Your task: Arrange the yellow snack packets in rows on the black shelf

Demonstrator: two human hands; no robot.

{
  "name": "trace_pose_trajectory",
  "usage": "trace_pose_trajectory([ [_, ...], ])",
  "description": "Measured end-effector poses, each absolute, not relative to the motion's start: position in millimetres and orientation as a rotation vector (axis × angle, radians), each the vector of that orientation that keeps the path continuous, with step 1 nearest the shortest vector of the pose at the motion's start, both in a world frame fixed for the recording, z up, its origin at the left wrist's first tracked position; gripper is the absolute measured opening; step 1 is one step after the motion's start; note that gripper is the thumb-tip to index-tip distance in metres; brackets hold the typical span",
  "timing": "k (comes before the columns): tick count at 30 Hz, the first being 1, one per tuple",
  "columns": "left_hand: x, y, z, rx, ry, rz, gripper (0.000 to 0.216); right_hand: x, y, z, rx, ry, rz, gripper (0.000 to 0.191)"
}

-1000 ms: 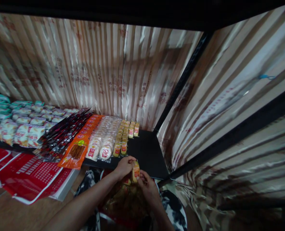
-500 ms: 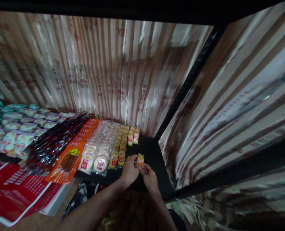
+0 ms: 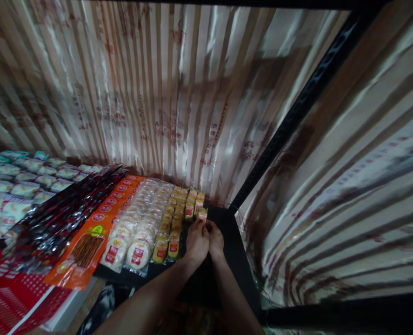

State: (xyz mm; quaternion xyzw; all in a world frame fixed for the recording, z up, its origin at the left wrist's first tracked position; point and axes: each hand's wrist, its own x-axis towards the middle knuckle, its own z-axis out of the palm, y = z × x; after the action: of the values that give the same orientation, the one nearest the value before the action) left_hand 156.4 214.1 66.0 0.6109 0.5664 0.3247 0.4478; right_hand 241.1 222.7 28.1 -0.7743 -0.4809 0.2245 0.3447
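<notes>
Both my hands reach over the black shelf point(image 3: 227, 228), side by side. A small yellow wrapped snack cake point(image 3: 202, 214) sticks up beyond the fingertips of my left hand point(image 3: 197, 241), which is closed on its near end. My right hand point(image 3: 216, 239) is curled against the left one, its fingers closed at the cake's lower right; their tips are partly hidden. Just ahead and to the left, similar yellow snack cakes point(image 3: 189, 207) stand in short rows. Longer rows of yellow cakes point(image 3: 160, 248) lie left of my hands.
Further left lie round white wrapped crackers point(image 3: 138, 253), orange snack packets point(image 3: 84, 253), dark shiny packets point(image 3: 63, 214) and white packets point(image 3: 9, 211). A red basket point(image 3: 4, 288) is at lower left. Striped sheeting point(image 3: 157, 93) hangs behind; a black post point(image 3: 290, 116) slants up at the right.
My hands have pushed the snack cake forward, close to the front of the short rows at the back. The camera view has tilted and come nearer.
</notes>
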Motion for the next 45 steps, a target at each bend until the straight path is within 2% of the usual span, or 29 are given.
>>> trace_pose_trajectory([
  [17, 164, 233, 38, 1.583, 1.541, 0.851, 0.038, 242, 245, 14, -2.114, -1.339, 0.528, 0.032],
  [28, 152, 218, 56, 1.616, 1.501, 0.801, 0.039, 236, 239, 7, -2.058, -1.266, 0.43, 0.044],
  [37, 130, 160, 43, 1.657, 1.424, 0.718, 0.028, 219, 161, 3, -1.897, -1.125, 0.389, 0.046],
  [45, 95, 82, 17, 1.882, 1.132, 0.875, 0.024, 189, 54, -16, -1.674, -1.185, 0.41, 0.031],
])
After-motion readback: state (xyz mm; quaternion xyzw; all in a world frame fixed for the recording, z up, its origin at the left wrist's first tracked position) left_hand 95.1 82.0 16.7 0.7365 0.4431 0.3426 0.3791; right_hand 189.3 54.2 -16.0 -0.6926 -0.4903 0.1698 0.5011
